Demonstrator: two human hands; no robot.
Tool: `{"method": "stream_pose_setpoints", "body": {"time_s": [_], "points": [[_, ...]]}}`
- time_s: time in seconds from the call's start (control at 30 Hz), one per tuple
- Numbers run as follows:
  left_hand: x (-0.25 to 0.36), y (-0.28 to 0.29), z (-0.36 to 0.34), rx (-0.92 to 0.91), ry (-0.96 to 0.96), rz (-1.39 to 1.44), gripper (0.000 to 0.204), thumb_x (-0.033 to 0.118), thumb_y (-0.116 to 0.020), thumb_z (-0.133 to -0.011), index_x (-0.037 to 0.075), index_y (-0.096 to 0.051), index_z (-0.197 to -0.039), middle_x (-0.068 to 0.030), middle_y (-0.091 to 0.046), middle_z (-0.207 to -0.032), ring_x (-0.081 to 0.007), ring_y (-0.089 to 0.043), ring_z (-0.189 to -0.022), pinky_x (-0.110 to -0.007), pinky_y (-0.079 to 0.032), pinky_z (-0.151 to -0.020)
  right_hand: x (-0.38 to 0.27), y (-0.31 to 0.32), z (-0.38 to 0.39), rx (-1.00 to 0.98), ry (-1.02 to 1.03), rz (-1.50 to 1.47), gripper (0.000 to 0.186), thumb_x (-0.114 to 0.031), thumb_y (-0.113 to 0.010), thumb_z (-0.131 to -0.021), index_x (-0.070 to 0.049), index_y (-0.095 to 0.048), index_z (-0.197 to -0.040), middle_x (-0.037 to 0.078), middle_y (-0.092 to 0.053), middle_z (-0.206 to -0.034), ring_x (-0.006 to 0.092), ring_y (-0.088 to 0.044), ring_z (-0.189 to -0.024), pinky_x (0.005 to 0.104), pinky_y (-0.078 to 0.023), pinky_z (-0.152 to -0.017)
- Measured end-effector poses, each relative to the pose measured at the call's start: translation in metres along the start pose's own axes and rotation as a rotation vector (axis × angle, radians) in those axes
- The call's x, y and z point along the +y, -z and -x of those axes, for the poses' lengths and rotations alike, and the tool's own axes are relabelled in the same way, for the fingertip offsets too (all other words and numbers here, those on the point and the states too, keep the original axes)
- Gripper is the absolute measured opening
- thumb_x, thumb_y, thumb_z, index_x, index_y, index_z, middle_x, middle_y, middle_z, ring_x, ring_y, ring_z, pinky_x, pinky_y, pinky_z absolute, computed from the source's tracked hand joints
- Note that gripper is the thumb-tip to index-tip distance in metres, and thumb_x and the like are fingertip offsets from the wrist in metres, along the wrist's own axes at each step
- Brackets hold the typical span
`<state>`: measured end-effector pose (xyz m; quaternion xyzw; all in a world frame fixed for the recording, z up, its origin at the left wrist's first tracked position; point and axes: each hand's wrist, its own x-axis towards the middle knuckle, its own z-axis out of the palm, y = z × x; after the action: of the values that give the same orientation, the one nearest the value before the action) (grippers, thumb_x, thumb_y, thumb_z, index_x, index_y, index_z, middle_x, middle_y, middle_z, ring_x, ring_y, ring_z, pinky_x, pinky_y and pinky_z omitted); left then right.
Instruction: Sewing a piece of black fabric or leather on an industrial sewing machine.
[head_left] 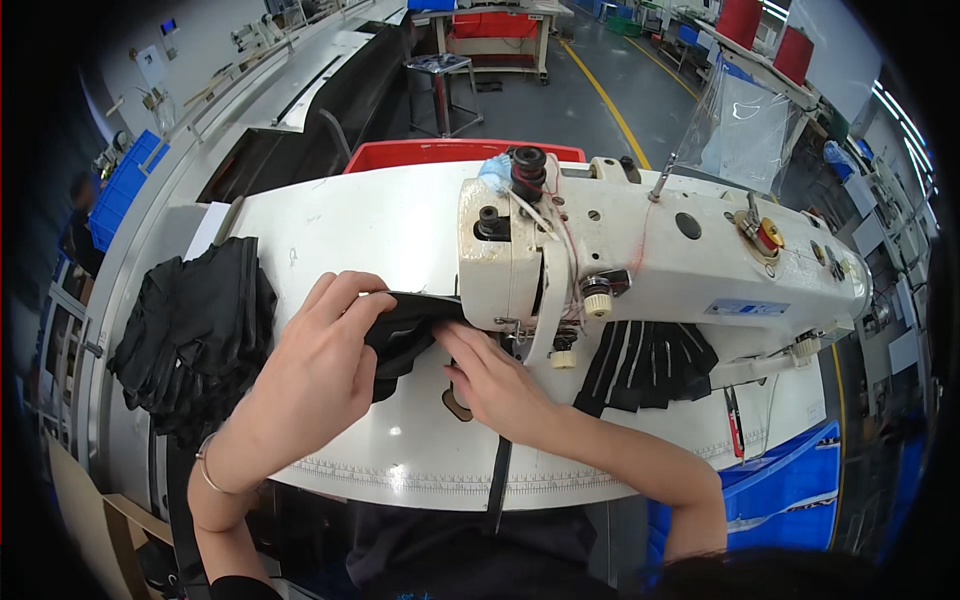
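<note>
A white sewing machine (660, 235) stands across the white table, its head just beyond my hands. Black fabric (405, 335) lies bunched at the needle area. My left hand (325, 345) pinches the upper edge of this fabric, thumb and fingers closed. Close to the presser foot, my right hand (490, 375) lies over the fabric's right end with its fingertips on the cloth; what sits under them is hidden. A narrow black strip (500, 480) hangs over the table's front edge below my right hand.
Stacked black fabric pieces (200, 330) lie at the table's left. Fanned black strips (650, 365) rest under the machine arm, with red-handled snips (735, 420) farther right. A blue bin (780, 495) stands at lower right; a red bin (460, 152) is behind the table.
</note>
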<state>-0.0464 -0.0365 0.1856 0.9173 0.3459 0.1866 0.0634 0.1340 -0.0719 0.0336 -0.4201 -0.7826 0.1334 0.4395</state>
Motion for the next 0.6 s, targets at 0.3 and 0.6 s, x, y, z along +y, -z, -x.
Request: {"method": "stream_pose_setpoints", "body": {"time_s": [0.3, 0.6], "points": [[-0.043, 0.015, -0.003, -0.252, 0.155, 0.222, 0.037, -0.011, -0.047, -0.070, -0.007, -0.058, -0.105, -0.0178, -0.053, -0.115, -0.0320, -0.053, -0.105, -0.035, -0.046, -0.088, 0.005, 0.005, -0.012, -0.237, -0.500, -0.247, 0.027, -0.009, -0.064, -0.081, 0.004, -0.057, -0.104, 0.015, -0.055, -0.111, 0.0335, -0.050, -0.111, 0.0369, -0.040, -0.095], [-0.030, -0.103, 0.013, 0.118, -0.277, 0.148, 0.031, 0.013, -0.071, -0.073, 0.002, -0.062, -0.100, -0.0102, -0.056, -0.091, -0.0276, -0.056, -0.083, -0.037, -0.047, -0.079, -0.013, 0.001, 0.020, -0.048, -0.302, -0.164, 0.020, 0.000, -0.058, -0.083, 0.001, -0.056, -0.103, 0.014, -0.059, -0.103, 0.0304, -0.055, -0.104, 0.0372, -0.041, -0.094]]}}
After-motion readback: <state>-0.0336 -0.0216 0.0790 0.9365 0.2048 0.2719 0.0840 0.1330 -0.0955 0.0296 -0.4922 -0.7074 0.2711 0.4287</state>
